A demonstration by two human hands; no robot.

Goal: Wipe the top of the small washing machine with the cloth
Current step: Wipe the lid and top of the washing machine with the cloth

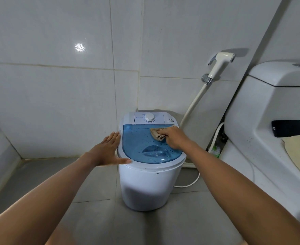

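Nearest the camera, two bare forearms reach forward over the grey tiled floor (39,174) toward the small washing machine (151,188), which stands on that floor against the wall. The left hand (108,151) is spread flat and empty, fingers straight, its thumb side resting on the white rim at the machine's left edge, apparently to steady it. Beyond it the right hand (174,137) is closed around a bunched beige cloth (157,134), pressing it onto the far right part of the blue lid (142,140), just in front of the control panel with its dial (149,117). Droplets dot the rest of the lid, so the wiping looks only just begun. The next move likely calls for sweeping the cloth leftward and nearer across the lid's recessed handle. Farther right stand a toilet (262,110) and a wall-hung spray nozzle (220,63).
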